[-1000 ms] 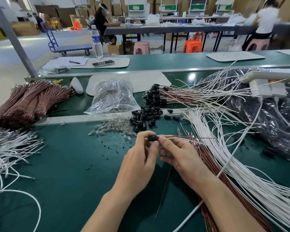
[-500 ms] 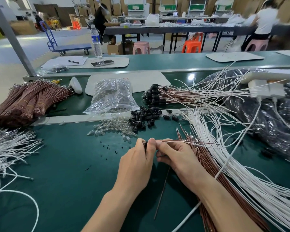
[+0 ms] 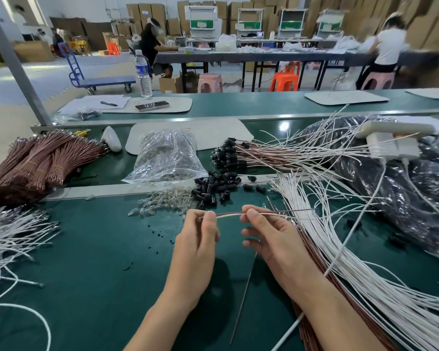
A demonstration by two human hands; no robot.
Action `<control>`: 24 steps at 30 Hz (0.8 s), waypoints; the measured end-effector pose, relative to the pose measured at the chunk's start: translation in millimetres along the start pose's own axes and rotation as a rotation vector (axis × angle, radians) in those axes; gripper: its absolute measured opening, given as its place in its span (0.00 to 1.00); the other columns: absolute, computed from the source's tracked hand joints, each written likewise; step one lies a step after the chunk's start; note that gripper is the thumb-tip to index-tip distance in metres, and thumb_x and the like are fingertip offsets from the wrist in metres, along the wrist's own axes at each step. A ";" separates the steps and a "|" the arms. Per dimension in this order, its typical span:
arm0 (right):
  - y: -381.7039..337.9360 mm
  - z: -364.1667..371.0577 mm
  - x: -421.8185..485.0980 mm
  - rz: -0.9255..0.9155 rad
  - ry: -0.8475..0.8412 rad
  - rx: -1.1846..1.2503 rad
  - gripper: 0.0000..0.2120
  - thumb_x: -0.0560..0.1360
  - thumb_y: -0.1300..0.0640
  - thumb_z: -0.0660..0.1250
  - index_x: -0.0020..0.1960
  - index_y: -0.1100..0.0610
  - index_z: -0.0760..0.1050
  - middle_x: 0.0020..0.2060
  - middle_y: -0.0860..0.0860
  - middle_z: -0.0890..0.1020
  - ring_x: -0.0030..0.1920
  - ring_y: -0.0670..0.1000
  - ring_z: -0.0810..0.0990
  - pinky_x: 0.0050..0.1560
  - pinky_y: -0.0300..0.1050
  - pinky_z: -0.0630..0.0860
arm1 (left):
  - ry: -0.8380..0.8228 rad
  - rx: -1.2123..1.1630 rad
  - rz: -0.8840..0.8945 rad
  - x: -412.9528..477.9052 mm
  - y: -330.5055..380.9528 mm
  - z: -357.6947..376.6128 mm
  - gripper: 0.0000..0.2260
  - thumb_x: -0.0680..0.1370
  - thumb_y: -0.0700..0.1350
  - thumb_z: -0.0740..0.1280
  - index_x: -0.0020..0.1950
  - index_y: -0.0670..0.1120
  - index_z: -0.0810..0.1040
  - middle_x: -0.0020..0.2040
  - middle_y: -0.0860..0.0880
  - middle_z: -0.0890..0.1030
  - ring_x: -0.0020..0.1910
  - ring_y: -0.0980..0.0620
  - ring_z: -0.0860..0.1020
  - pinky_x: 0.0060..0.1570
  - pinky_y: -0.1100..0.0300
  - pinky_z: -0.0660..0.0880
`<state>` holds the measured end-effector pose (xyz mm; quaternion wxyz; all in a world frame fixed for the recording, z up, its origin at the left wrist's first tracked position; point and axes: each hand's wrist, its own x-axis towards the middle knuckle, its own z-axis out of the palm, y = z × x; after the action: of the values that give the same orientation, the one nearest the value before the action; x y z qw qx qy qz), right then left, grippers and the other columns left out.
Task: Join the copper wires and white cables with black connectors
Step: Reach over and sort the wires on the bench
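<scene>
White plastic-sheathed cables (image 3: pixel 345 262) fan in a dense sheaf over the right side of the green-topped counter (image 3: pixel 86 262), with thin copper-brown wires (image 3: pixel 314 258) under them beside the right forearm. One cable and one wire are lifted out as a held pair (image 3: pixel 228 214), stretched level just above the counter. The left grip (image 3: pixel 197 247) pinches the pair near its end, and the right grip (image 3: pixel 279 244) pinches it further along. Whether a connector sits inside the left fingers is hidden.

The biggest risk, I judge, is snagging: the pair's tails run back into the sheaf, so a pull could drag neighbouring strands across the counter. Next, the two ends may lie uneven, so one seats in a connector and the other misses. A thin end could also bend or slip from the pinch. Least, a careless reach would scatter the heap of small black cylindrical connectors (image 3: pixel 213 188) or the tiny clear glass bulbs (image 3: pixel 162 201) beside it.

By count:
- one crumpled black plastic sack (image 3: pixel 403 198)
- one clear plastic bag (image 3: pixel 165 158)
- one pile of finished joined leads (image 3: pixel 238 158)
- several banded bundles of copper wire (image 3: pixel 36 163) at far left; I cannot tell exactly how many
- one stray thin wire (image 3: pixel 243 295) lying alone by the right wrist
- loose cables, wires, connectors and bulbs, all too many to count
- two strands in the held pair
</scene>
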<state>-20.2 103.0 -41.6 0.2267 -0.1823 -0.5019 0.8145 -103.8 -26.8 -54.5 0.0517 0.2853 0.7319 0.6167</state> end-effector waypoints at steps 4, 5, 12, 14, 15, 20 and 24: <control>-9.6 -2.4 -1.7 -0.022 0.066 0.046 0.10 0.69 0.53 0.72 0.47 0.53 0.87 0.42 0.52 0.86 0.36 0.48 0.83 0.34 0.40 0.80 | 0.148 -0.256 -0.114 6.8 6.6 -10.5 0.14 0.83 0.56 0.58 0.46 0.48 0.73 0.36 0.51 0.78 0.31 0.54 0.74 0.30 0.62 0.71; -12.2 -2.5 -2.3 -0.031 0.080 0.052 0.10 0.69 0.53 0.72 0.47 0.53 0.87 0.42 0.53 0.86 0.37 0.48 0.84 0.34 0.40 0.80 | 0.186 -0.303 -0.146 9.4 7.2 -15.4 0.14 0.84 0.54 0.58 0.46 0.46 0.73 0.36 0.51 0.78 0.30 0.54 0.74 0.30 0.61 0.71; -48.4 -7.6 2.4 -0.176 0.123 0.082 0.08 0.71 0.54 0.71 0.47 0.53 0.87 0.44 0.53 0.86 0.38 0.48 0.84 0.35 0.40 0.81 | 0.291 -0.627 -0.292 25.8 28.7 -51.3 0.07 0.83 0.46 0.64 0.51 0.46 0.80 0.39 0.51 0.82 0.31 0.56 0.77 0.28 0.64 0.76; -69.2 -10.5 7.7 -0.243 0.094 0.024 0.08 0.72 0.53 0.70 0.48 0.52 0.87 0.46 0.53 0.87 0.40 0.48 0.84 0.36 0.39 0.81 | 0.243 -0.645 -0.298 38.2 38.9 -49.0 0.07 0.83 0.43 0.64 0.53 0.46 0.81 0.41 0.50 0.84 0.33 0.55 0.80 0.29 0.64 0.77; -81.9 -12.2 11.5 -0.283 0.091 -0.015 0.08 0.73 0.53 0.70 0.47 0.51 0.86 0.46 0.52 0.87 0.40 0.48 0.84 0.37 0.39 0.81 | 0.221 -0.642 -0.291 47.3 45.3 -46.2 0.06 0.83 0.43 0.64 0.54 0.46 0.81 0.42 0.50 0.85 0.34 0.54 0.80 0.29 0.63 0.77; -155.7 -25.7 65.4 -0.380 0.139 -0.136 0.08 0.79 0.54 0.67 0.52 0.56 0.83 0.47 0.53 0.86 0.44 0.50 0.84 0.42 0.43 0.82 | 0.095 -0.601 -0.251 129.7 83.4 -10.1 0.05 0.83 0.44 0.66 0.54 0.44 0.79 0.46 0.48 0.85 0.37 0.54 0.83 0.32 0.62 0.79; -183.1 -59.2 112.4 -0.066 0.245 -0.309 0.22 0.81 0.55 0.66 0.70 0.66 0.70 0.58 0.65 0.79 0.55 0.58 0.83 0.54 0.49 0.82 | -0.019 -0.470 -0.391 190.3 100.2 32.5 0.14 0.84 0.45 0.64 0.64 0.36 0.73 0.56 0.40 0.81 0.46 0.47 0.83 0.38 0.59 0.83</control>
<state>-48.4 280.6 90.0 0.2820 -0.2963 -0.5952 0.6916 -212.7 100.9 83.8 0.2410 0.1249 0.6096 0.7448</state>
